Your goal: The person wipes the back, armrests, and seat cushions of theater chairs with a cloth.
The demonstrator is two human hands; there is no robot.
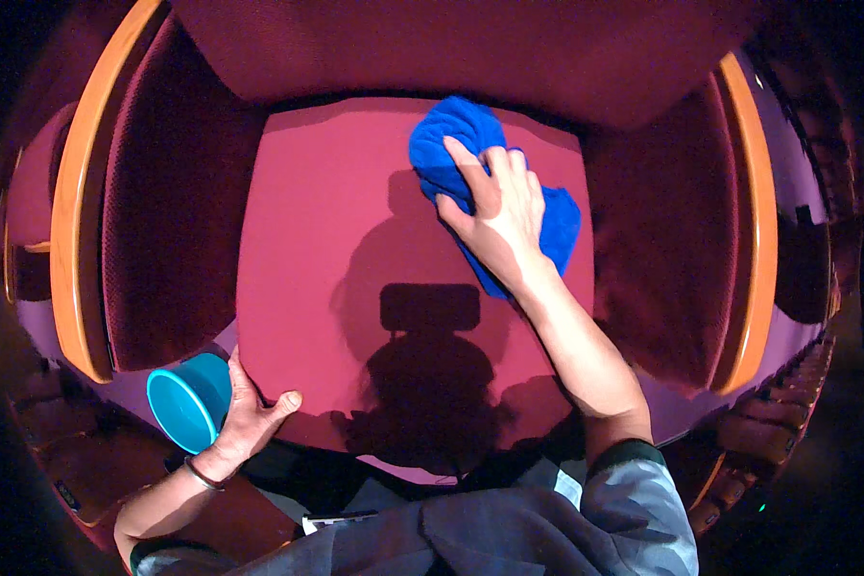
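A red upholstered seat cushion (309,216) fills the middle of the view. My right hand (507,205) presses a bunched blue cloth (457,122) flat on the cushion's far right part, thumb and fingers spread over it. Part of the cloth trails from under the palm towards the right side of the seat. At the near left corner, my left hand (252,410) grips the cushion's edge, its thumb on top and some fingers hidden against the side. Just left of that hand is a teal plastic bucket (180,407), whose contents I cannot make out.
Behind the cushion rises a dark red backrest (461,50). Wooden armrests (72,194) with upholstered side panels (176,194) flank the seat; the right one (752,216) curves similarly. Further seats (763,425) stand around in the dark. Shadows of my head and arms fall on the cushion.
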